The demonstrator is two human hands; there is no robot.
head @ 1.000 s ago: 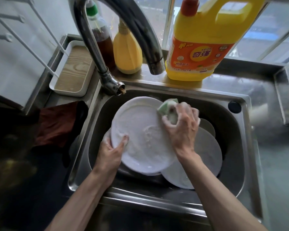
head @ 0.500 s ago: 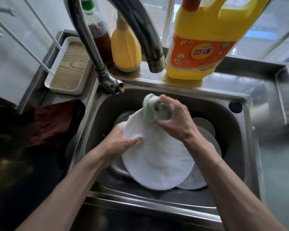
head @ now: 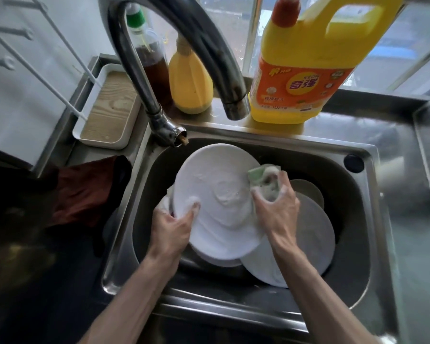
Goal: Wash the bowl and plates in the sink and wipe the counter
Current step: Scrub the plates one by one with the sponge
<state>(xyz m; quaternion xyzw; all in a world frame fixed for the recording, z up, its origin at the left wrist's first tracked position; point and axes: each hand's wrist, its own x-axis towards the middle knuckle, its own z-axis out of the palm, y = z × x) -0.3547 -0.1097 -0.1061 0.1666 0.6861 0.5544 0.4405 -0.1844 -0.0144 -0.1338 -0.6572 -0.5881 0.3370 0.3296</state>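
Head view looks down into the steel sink point(head: 233, 306), set in the desk point(head: 420, 244), and every dish I can see is inside the basin. The top plate point(head: 216, 194) is the one I am working on. It is white and soapy, propped on the stack with its face tilted up toward me and its far rim just under the tap spout point(head: 233, 105). No water shows at the spout. A lower plate point(head: 313, 239) sticks out from beneath it to the right, and a smaller round piece point(head: 308, 192) lies behind that; I cannot tell whether it is the bowl.

My left hand point(head: 171, 227) grips the top plate at its lower left rim, thumb pressed on the foamy face, the other fingers hidden behind. My right hand point(head: 276, 209) sits at the opposite rim, with its fingers point(head: 284, 178) curled tight round the green sponge point(head: 257, 175), which touches the plate's right edge.

So the unscrubbed face lies to the left of the sponge, between my two hands. I judge the next stroke should run leftward across that face, toward the bracing thumb. The rim is slick with suds and could slip.
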